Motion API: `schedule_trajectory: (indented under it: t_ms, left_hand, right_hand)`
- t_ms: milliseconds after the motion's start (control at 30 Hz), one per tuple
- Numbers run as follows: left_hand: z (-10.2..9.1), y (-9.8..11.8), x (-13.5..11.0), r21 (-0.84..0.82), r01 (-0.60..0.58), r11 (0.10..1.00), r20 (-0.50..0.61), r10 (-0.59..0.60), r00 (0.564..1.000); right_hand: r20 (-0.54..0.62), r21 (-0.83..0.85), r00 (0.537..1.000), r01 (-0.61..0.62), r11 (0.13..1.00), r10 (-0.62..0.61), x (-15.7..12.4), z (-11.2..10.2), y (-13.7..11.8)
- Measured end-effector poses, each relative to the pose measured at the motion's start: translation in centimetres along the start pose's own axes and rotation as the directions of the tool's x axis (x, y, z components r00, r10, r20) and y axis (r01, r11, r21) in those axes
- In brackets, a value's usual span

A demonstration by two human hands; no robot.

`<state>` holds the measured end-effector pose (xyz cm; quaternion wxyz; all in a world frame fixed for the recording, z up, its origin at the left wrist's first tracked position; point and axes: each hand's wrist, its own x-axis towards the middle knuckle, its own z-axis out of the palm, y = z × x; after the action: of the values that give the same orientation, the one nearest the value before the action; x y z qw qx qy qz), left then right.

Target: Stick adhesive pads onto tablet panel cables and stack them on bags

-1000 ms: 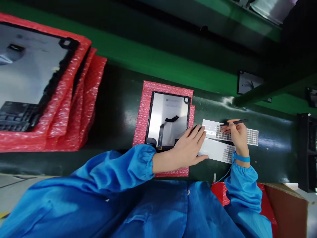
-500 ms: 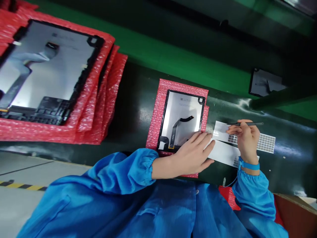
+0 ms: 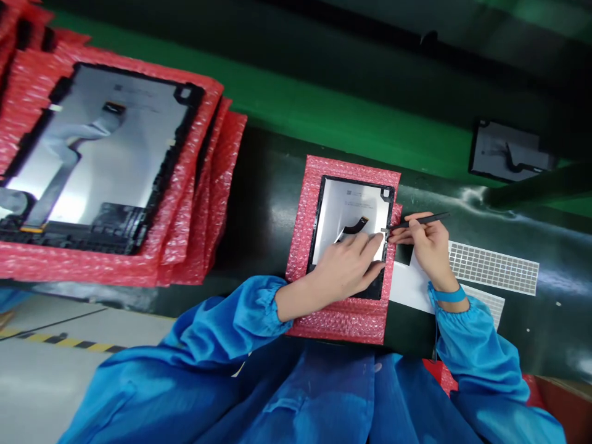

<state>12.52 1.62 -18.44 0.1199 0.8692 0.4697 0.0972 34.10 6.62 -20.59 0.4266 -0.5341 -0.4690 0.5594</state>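
Observation:
A tablet screen panel (image 3: 370,203) with a silvery back, black frame and black ribbon cable (image 3: 356,227) lies on a red bubble-wrap sheet (image 3: 300,213). My left hand (image 3: 346,268) rests over the panel's lower half, fingers stretched out towards its right edge, covering part of the cable. My right hand (image 3: 428,243) grips black tweezers (image 3: 423,220), their tips at the panel's right edge, near a small pale piece by my left fingertips. Under and beside my right wrist lie white sticker sheets (image 3: 494,266) with grids of small grey squares.
On the left stands a stack of red bubble-wrap sheets (image 3: 217,203) with a larger-looking screen panel (image 3: 124,154) on top. Another panel (image 3: 506,151) lies at the back right. The dark green bench (image 3: 263,203) has its front edge close to my body.
My right hand has brought the tweezers leftward from the sticker sheets to the panel's right edge. My left hand has moved off the sheets onto the panel. The camera view has shifted slightly.

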Motion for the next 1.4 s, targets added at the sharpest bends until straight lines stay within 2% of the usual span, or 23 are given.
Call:
schedule_trajectory:
  t_ms: [200, 500, 667, 833, 967, 1100, 1167, 1233, 1333, 1400]
  left_hand:
    - [0.1, -0.1, 0.1, 0.006, -0.015, 1.0, -0.031, 0.015, 0.999]
    - [-0.5, 0.0, 0.2, 0.026, -0.002, 1.0, 0.019, 0.002, 1.0]
    - [-0.7, 0.1, 0.4, 0.057, -0.006, 0.998, 0.086, 0.001, 0.996]
    - [-0.8, 0.5, 1.0, 0.092, 0.017, 0.996, 0.158, -0.031, 0.987]
    - [-1.5, 0.9, 2.0, 0.16, 0.008, 0.987, 0.217, -0.043, 0.975]
    - [-2.5, 2.1, 2.6, 0.179, 0.051, 0.983, 0.212, -0.089, 0.973]
    - [-2.6, 3.4, 2.4, 0.12, 0.013, 0.993, 0.191, -0.036, 0.981]
    - [-2.1, 5.2, 1.8, 0.005, -0.132, 0.991, 0.167, 0.129, 0.977]
    - [-0.4, 8.1, 0.6, -0.091, -0.402, 0.911, 0.124, 0.411, 0.903]
    - [0.9, 9.6, -0.1, -0.075, -0.487, 0.87, 0.125, 0.493, 0.861]
  right_hand:
    - [-0.023, -0.041, 0.999, -0.029, 0.999, 0.028, -0.1, 0.0, -0.3]
    - [-0.012, -0.036, 0.999, -0.051, 0.998, 0.05, -0.1, 0.2, -0.6]
    - [-0.014, -0.009, 0.998, -0.058, 0.998, 0.058, -0.2, 0.4, -0.6]
    - [-0.029, -0.053, 0.998, -0.053, 0.997, 0.051, 0.0, 0.5, -0.5]
    - [-0.144, -0.058, 0.99, -0.001, 0.998, -0.007, -1.0, -1.1, -2.3]
    - [-0.26, -0.099, 0.96, 0.079, 0.992, -0.103, -5.0, -5.0, -4.3]
    - [-0.309, -0.145, 0.942, 0.087, 0.986, -0.128, -7.7, -7.1, -4.2]
    - [-0.351, -0.195, 0.929, 0.048, 0.98, -0.115, -10.6, -9.1, -3.4]
    - [-0.367, -0.251, 0.929, -0.044, 0.967, -0.053, -13.9, -11.6, -1.4]
    - [-0.368, -0.279, 0.929, -0.082, 0.957, -0.027, -15.2, -12.7, -0.1]
